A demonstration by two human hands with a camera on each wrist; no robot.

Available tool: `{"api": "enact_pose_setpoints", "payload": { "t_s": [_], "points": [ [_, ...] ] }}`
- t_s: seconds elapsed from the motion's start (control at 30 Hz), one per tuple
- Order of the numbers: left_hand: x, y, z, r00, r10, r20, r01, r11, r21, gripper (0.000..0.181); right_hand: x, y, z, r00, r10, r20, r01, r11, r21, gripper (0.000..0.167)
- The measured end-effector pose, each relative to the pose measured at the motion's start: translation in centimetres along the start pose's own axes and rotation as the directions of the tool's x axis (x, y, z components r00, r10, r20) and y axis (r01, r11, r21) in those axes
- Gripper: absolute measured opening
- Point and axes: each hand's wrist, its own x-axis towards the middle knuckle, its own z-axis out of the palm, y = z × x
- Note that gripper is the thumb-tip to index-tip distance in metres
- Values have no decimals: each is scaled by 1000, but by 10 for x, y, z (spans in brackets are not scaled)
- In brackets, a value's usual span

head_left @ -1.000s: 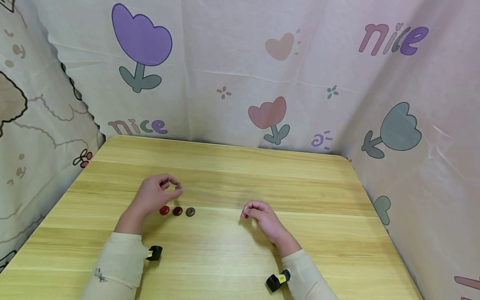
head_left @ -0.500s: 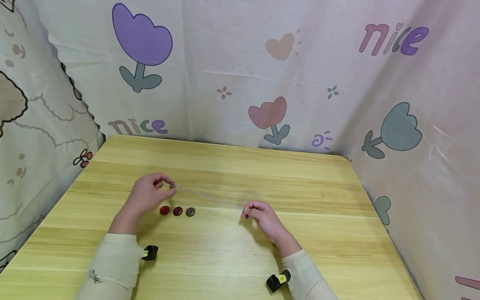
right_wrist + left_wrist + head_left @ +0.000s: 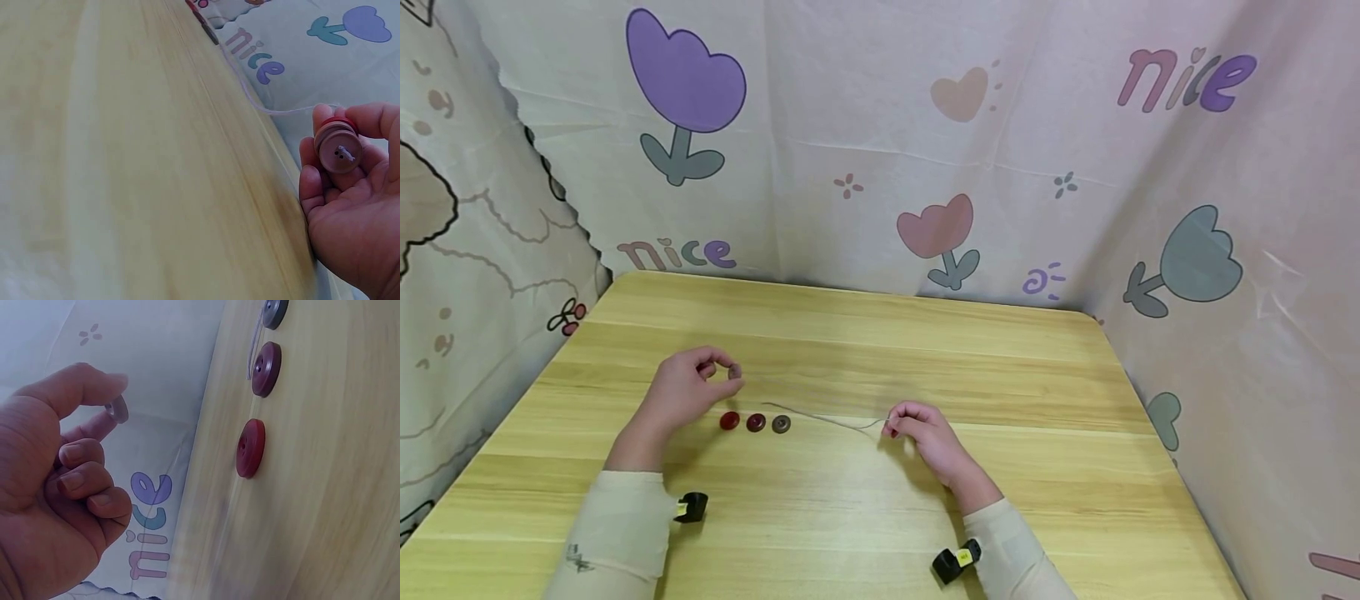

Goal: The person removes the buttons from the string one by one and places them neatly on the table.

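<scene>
My left hand pinches a grey button between thumb and index finger, above the table and off the string. My right hand holds a small stack of threaded buttons, with a knot showing on the front one. From that stack a thin pale string runs left, its far end loose beside the row on the table. That row has a red button, a dark red button and a grey-brown button, lying flat between the hands, nearer the left one.
The wooden table meets a patterned cloth at its back and sides. Black wrist cameras sit at the left sleeve and the right sleeve.
My left hand has moved left with the grey button. The string, earlier stretched between both hands, now hangs slack and its left end is free. My right hand has stayed put.
</scene>
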Motion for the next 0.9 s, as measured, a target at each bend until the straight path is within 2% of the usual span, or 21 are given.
{"api": "enact_pose_setpoints", "payload": {
  "t_s": [0.47,0.7,0.9],
  "points": [
    [-14,8,3,998,27,56,-28,999,20,18,0,0,0,1000,20,-6,-20,1000,9,19],
    [-19,10,13,992,83,95,-85,996,18,17,0,1,-1,1000,20,0,-20,1000,16,20],
    [-22,9,21,984,96,150,-94,995,-23,19,0,0,0,1000,19,-2,-19,1000,18,20]
  ]
}}
